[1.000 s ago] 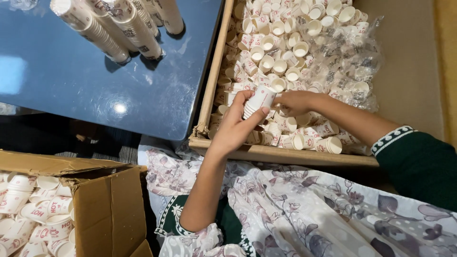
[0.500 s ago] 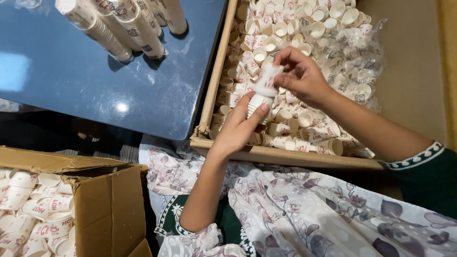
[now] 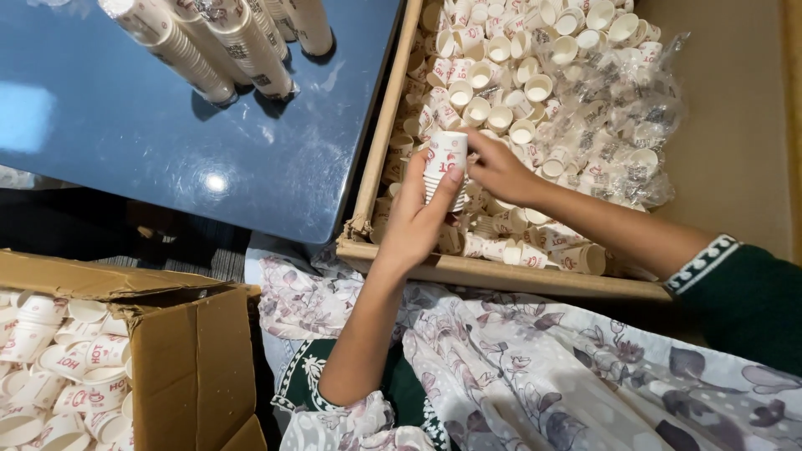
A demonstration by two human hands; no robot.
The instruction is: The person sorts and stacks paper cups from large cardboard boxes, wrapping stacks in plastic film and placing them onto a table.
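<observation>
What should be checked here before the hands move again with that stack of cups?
1. Left hand grips the short stack of paper cups from below: ok.
2. Right hand touches the stack's top: ok.
3. Top cup fully nested: cannot tell, fingers cover the side.
4. Stack held above the wooden tray of loose cups: ok.
5. Tall cup stacks on the blue table stand apart from both hands: ok.
6. Open cardboard box of cups at lower left, away from the arms: ok.

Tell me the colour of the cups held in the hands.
White with red print, on the cups; head view shows it.
</observation>
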